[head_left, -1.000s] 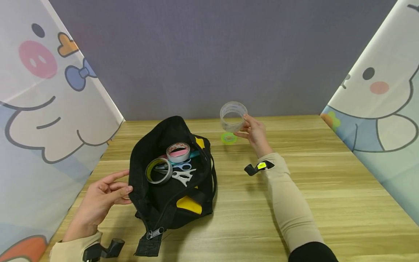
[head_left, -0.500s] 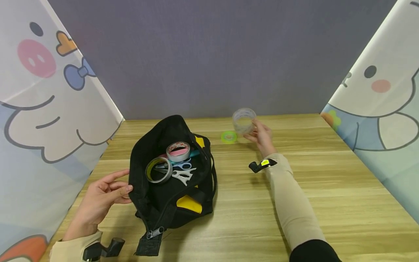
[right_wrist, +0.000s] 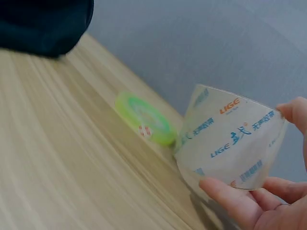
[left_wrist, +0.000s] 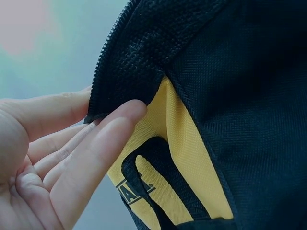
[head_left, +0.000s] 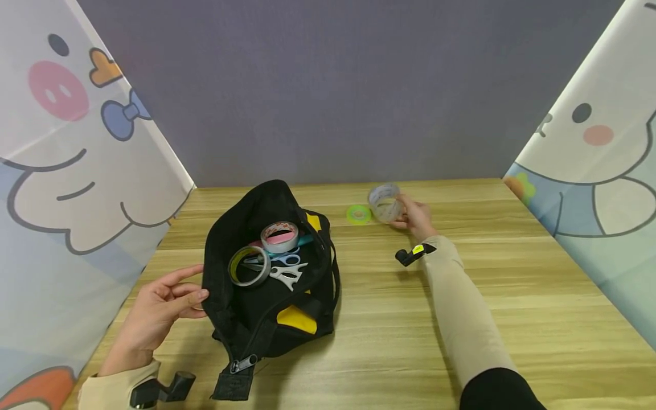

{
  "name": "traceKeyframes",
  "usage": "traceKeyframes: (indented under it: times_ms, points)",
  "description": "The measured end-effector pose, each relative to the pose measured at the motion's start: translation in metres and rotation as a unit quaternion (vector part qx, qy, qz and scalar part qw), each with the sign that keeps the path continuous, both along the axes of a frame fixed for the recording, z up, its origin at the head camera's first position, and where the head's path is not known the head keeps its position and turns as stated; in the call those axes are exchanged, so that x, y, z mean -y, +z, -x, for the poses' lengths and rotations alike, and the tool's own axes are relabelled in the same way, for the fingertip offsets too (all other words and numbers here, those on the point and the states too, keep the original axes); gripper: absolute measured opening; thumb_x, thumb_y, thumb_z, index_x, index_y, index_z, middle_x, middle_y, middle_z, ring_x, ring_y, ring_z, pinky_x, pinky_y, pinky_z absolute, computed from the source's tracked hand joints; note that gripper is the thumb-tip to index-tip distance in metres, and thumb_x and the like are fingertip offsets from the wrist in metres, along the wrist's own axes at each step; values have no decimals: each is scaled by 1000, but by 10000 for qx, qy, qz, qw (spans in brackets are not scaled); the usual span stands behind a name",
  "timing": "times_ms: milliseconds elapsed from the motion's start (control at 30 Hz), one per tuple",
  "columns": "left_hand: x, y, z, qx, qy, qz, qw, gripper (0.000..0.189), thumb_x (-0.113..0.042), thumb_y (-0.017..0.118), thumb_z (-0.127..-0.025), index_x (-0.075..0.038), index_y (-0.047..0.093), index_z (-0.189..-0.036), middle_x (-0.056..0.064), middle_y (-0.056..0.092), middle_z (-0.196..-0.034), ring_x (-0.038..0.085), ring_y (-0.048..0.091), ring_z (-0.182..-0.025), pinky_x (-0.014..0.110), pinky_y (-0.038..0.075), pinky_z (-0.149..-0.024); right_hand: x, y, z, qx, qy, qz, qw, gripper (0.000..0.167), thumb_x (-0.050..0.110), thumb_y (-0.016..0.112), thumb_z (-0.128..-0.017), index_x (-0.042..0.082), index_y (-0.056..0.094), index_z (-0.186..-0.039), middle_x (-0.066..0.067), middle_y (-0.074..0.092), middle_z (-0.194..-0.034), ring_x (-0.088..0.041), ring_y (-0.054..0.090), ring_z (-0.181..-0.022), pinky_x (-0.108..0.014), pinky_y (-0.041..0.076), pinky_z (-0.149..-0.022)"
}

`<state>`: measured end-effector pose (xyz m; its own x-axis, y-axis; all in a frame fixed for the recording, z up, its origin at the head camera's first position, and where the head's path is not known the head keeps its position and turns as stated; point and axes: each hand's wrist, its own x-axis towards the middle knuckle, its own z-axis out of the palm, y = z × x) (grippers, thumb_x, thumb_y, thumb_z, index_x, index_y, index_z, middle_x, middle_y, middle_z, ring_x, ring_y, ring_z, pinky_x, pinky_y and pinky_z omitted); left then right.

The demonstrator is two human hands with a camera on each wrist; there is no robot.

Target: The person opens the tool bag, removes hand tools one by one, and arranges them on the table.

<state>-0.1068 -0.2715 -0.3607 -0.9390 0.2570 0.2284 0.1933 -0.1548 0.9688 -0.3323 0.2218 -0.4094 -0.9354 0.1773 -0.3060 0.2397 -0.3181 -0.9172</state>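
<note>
My right hand (head_left: pixel 416 216) holds a wide roll of clear packing tape (right_wrist: pixel 230 139) by its edges, thumb on one rim and fingers on the other. In the head view the roll is tilted, low over the back of the table, just right of a small green tape roll (head_left: pixel 359 214) lying flat. My left hand (head_left: pixel 159 313) pinches the zippered edge of a black and yellow tool bag (head_left: pixel 266 341), drawing its mouth wide. Inside the bag lie a grey tape roll (head_left: pixel 249 266), a white tape roll (head_left: pixel 279 237) and scissors with white handles (head_left: pixel 288 275).
Light blue scissor handles (head_left: pixel 289 259) and teal and pink items show deeper in the bag. A grey partition (head_left: pixel 348 91) stands along the back edge of the wooden table (head_left: pixel 389 330). Cartoon-printed panels (head_left: pixel 589 171) flank both sides. A zipper pull (head_left: pixel 243 364) hangs at the bag's front.
My right hand has carried the clear tape roll rightward and down, from above the green roll to beside it. My left hand keeps its pinch on the bag's edge.
</note>
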Motion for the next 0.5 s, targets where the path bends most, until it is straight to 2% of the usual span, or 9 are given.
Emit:
traceKeyframes:
  times_ms: [100, 200, 367, 500]
  points:
    - [0, 0, 0, 42, -2, 26, 10000, 56, 20, 51, -95, -19, 66, -131, 6, 74, -97, 17, 72, -81, 34, 62, -64, -8, 1, 2, 187, 368, -46, 9991, 66, 26, 68, -95, -5, 40, -145, -7, 61, -86, -16, 69, -61, -32, 62, -70]
    - [-1, 0, 0, 29, -19, 22, 10000, 56, 20, 50, -95, -19, 65, -132, 6, 74, -96, 17, 72, -81, 34, 62, -64, -17, 5, 2, 433, 739, -316, 9958, 67, 28, 67, -95, -8, 40, -145, -9, 63, -86, -17, 68, -65, -31, 62, -75]
    - [-1, 1, -1, 37, -18, 42, 10000, 56, 20, 50, -95, -19, 65, -132, 5, 74, -96, 17, 71, -80, 33, 63, -64, -33, 14, 5, 796, 1489, -841, 9821, 71, 26, 62, -98, -13, 30, -149, -25, 58, -112, -21, 72, -76, -31, 59, -85]
    - [-1, 1, -1, 64, 28, 70, 10000, 56, 20, 51, -94, -20, 66, -131, 5, 74, -96, 17, 72, -80, 33, 62, -63, -41, 18, 7, 844, 1864, -1314, 9700, 66, 23, 61, -100, -14, 33, -147, -32, 56, -124, -25, 74, -81, -33, 58, -87]
